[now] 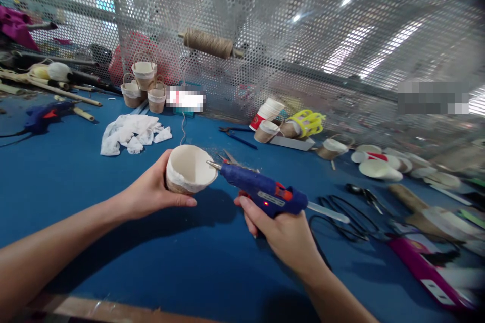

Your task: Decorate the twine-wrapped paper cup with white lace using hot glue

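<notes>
My left hand [153,189] is wrapped round a paper cup [191,169] with a white lace rim and a brown lower wall. The cup is held above the blue table, its mouth tilted toward me. In my right hand [280,229] is a blue glue gun [261,184] with a lit red light and a clear glue stick [328,212] in its back. The gun's metal nozzle points left and meets the cup's right rim in this view; whether it touches, I cannot tell. Behind the cup lies a pile of white lace pieces [132,131].
Small cups with handles [146,75] are stacked at the back left. A second glue gun [47,116] lies at the left. Pliers [238,136], scissors [231,157], and loose cups [267,131] sit farther back. Cables [341,217] and a magenta power strip [426,270] are at the right. Twine [208,43] hangs on the mesh.
</notes>
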Demonstrator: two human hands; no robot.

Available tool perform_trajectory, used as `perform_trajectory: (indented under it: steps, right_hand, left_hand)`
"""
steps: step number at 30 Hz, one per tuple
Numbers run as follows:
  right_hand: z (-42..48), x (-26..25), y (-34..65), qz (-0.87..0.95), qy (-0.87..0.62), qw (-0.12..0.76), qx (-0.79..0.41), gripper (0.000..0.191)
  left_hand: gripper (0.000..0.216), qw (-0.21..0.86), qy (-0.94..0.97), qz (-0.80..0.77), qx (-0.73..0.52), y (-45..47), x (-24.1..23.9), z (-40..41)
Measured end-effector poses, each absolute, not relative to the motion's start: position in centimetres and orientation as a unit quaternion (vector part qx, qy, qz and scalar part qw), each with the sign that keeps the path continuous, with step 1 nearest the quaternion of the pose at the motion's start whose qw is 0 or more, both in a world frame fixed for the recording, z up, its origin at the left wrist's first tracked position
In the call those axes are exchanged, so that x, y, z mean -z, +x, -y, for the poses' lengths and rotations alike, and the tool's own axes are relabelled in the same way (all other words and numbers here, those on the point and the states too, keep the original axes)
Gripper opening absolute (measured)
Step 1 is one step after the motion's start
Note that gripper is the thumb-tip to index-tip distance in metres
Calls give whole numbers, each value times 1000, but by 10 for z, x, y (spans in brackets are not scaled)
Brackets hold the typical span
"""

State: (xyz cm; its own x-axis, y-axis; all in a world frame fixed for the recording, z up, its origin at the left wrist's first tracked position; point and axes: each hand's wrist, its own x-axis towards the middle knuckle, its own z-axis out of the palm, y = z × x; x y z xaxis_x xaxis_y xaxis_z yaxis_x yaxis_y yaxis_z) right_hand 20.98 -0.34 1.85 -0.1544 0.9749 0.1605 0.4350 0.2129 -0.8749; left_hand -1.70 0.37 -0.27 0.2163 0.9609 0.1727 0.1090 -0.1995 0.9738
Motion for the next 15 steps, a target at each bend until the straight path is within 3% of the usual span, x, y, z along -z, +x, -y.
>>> perform_trajectory:
  steps: [6, 15]
  right_hand:
    - [1, -28, 214, 713, -546, 316, -305, 28]
    - [-5, -33, 218, 711, -554, 328, -282, 28]
  left_hand:
    - [63, 361, 673, -480, -431, -22, 5, -6]
    - [58, 305, 702, -492, -414, -24, 0, -5]
